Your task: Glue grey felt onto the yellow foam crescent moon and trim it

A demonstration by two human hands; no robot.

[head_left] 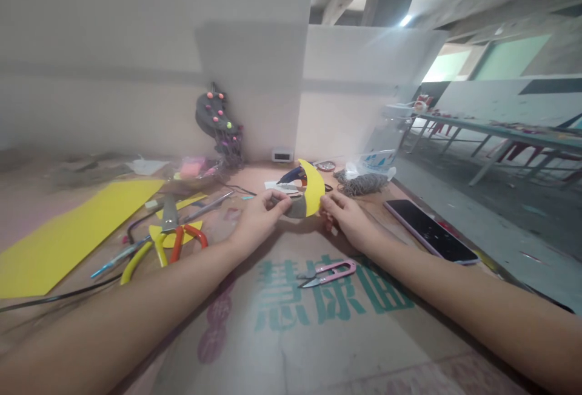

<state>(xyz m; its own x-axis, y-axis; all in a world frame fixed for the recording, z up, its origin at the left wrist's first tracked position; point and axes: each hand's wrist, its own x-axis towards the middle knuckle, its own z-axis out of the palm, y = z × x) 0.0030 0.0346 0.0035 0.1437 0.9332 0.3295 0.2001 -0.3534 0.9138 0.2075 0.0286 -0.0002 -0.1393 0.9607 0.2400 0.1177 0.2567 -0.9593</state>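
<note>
Between my two hands, in front of my chest, are a yellow crescent-shaped piece (313,189) and a small flat grey piece (297,207) that meets its inner edge. The fingers of my left hand (259,219) pinch the grey piece from the left side. My right hand (348,218) is closed on the right edge of the yellow crescent. Whether the two pieces are joined cannot be seen. Below the hands, pink thread snips (351,266) lie on the printed cardboard (291,352). A blue-black tool (290,176), partly hidden, lies just behind the pieces.
At left lie scissors (170,216) with yellow and orange handles and a yellow sheet (86,231). A phone (430,231) and a grey yarn bundle (366,184) lie at right. A grey crescent ornament with coloured balls (206,117) and a small display (282,155) are by the back wall.
</note>
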